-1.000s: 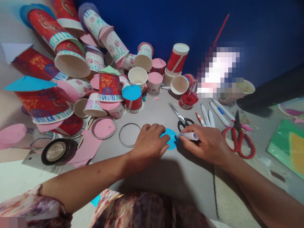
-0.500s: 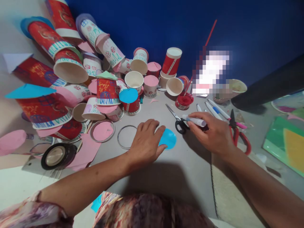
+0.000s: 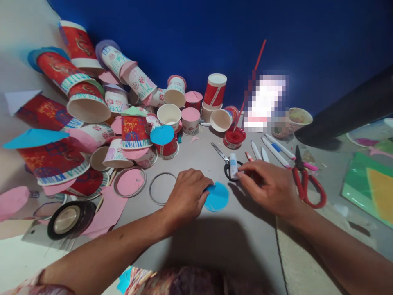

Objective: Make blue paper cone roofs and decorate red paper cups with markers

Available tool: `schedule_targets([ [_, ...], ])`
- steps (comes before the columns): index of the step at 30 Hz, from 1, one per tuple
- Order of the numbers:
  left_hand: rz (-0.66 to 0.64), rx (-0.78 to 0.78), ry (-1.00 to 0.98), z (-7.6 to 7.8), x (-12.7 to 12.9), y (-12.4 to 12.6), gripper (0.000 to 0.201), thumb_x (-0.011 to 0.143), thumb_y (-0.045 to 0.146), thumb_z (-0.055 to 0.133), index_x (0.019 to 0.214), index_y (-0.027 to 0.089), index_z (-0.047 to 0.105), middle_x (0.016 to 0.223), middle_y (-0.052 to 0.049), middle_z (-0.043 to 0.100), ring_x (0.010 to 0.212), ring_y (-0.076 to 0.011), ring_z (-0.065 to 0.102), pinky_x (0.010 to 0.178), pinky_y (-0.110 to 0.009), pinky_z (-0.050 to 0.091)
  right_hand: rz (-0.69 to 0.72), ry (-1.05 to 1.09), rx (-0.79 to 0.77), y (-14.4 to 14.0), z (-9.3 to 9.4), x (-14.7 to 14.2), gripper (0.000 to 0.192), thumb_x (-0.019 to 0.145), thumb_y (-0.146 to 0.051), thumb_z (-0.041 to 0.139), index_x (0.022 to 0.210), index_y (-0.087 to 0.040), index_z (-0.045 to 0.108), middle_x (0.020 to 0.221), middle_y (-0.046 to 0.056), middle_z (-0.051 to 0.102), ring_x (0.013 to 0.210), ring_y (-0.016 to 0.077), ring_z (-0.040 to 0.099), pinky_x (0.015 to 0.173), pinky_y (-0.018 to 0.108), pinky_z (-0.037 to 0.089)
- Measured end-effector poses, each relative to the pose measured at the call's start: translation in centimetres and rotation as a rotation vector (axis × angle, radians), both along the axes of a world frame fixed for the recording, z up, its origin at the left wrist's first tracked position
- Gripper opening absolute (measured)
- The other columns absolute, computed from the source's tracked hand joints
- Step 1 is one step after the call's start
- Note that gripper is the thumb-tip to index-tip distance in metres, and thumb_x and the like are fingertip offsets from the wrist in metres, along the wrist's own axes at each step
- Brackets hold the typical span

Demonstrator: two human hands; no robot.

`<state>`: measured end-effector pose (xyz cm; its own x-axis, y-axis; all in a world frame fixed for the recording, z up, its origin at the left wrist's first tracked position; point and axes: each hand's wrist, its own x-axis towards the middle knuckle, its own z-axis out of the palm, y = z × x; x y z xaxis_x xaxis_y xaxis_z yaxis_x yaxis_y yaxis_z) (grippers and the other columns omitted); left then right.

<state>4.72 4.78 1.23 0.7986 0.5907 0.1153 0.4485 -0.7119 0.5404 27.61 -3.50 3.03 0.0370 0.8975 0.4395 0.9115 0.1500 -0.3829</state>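
Observation:
At the middle of the grey table, my left hand [image 3: 188, 194] has its fingers curled together, pinching the left edge of a round blue paper disc [image 3: 218, 197]. A small white glue tube [image 3: 233, 166] stands upright over the handles of black-handled scissors [image 3: 221, 153]. My right hand [image 3: 270, 186] is beside it, index finger and thumb slightly apart at the tube's lower right side. Its other fingers are partly hidden. Left of my left hand lies a thin ring [image 3: 150, 189].
Decorated paper cups [image 3: 136, 131] are heaped at the left and back. A red paint pot [image 3: 233, 137] holds a brush. Markers [image 3: 276, 152], red-handled pliers [image 3: 307, 184] and a green sheet [image 3: 362, 176] lie right. Black tape [image 3: 69, 219] and pink paper [image 3: 107, 209] lie left.
My right hand has lowered the glue tube from a sideways hold to upright by the scissors. My left fingers have curled from lying flat to the blue disc's edge. The view has tilted up slightly.

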Motion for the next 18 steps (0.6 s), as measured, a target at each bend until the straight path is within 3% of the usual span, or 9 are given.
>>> schedule_targets([
  [3,0.068,-0.117,-0.129,0.5,0.1,0.2,0.014,0.091,0.016,0.059,0.093,0.020,0.071,0.091,-0.005,0.069,0.089,-0.0205,0.061,0.086,-0.038,0.045,0.026,0.110,-0.114,-0.2,0.2,-0.6,0.020,0.095,-0.034,0.060,0.082,-0.022,0.070,0.073,0.001,0.074,0.064,0.0166,0.066,0.059,0.029,0.044],
  [7,0.306,-0.516,-0.345,1.7,0.6,0.5,0.004,0.084,0.018,0.065,0.084,0.018,0.069,0.078,0.000,0.065,0.071,-0.0137,0.058,0.067,-0.027,0.045,0.036,0.279,-0.328,0.0,0.4,-1.2,0.019,0.091,-0.041,0.065,0.089,-0.024,0.073,0.070,-0.003,0.071,0.056,0.0137,0.059,0.054,0.027,0.041],
  [10,0.377,-0.723,-0.420,2.1,0.8,0.6,0.010,0.078,0.025,0.072,0.083,0.017,0.068,0.070,0.002,0.061,0.064,-0.0116,0.053,0.060,-0.024,0.042,0.050,0.442,-0.411,0.1,0.6,-1.6,0.019,0.092,-0.041,0.064,0.090,-0.024,0.072,0.067,-0.004,0.068,0.056,0.0129,0.057,0.054,0.026,0.042],
  [16,0.386,-0.812,-0.462,2.2,0.8,0.5,0.018,0.073,0.030,0.077,0.079,0.017,0.068,0.065,0.003,0.057,0.061,-0.0103,0.050,0.057,-0.022,0.040,-0.092,0.537,-0.316,0.3,0.2,-1.4,0.019,0.090,-0.041,0.064,0.089,-0.022,0.066,0.071,-0.002,0.067,0.060,0.0150,0.058,0.054,0.026,0.043],
  [18,0.384,-0.831,-0.476,2.4,0.8,0.5,0.019,0.072,0.031,0.078,0.077,0.016,0.067,0.065,0.003,0.057,0.061,-0.0101,0.050,0.058,-0.022,0.040,-0.055,0.582,-0.344,0.5,0.2,-1.2,0.021,0.090,-0.043,0.064,0.092,-0.022,0.066,0.072,-0.001,0.066,0.061,0.0151,0.058,0.054,0.026,0.044],
])
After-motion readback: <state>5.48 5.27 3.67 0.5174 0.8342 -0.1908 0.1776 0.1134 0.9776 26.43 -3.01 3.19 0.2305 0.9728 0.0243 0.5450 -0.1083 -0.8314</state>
